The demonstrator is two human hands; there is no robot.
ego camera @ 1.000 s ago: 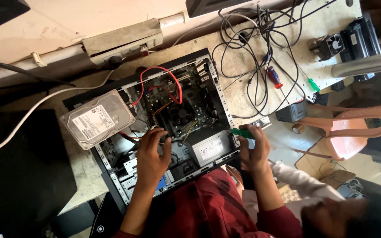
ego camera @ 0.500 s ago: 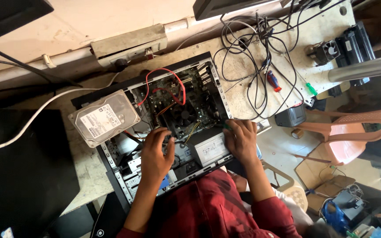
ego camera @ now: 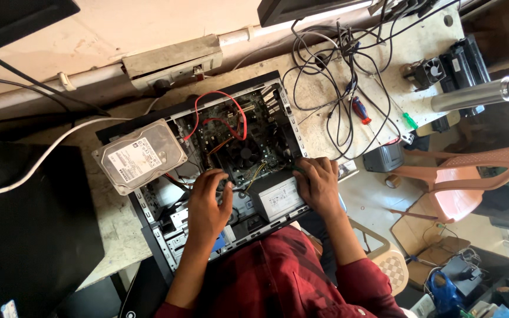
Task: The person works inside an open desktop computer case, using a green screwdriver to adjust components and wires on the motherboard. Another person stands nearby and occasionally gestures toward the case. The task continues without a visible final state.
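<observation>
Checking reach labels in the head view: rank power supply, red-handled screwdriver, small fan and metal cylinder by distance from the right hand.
From the right hand:
1. Power supply, touching it, in the open case.
2. Red-handled screwdriver, up on the bench among the cables.
3. Small fan, farther toward the bench's far right corner.
4. Metal cylinder, right edge, beyond the fan.
</observation>
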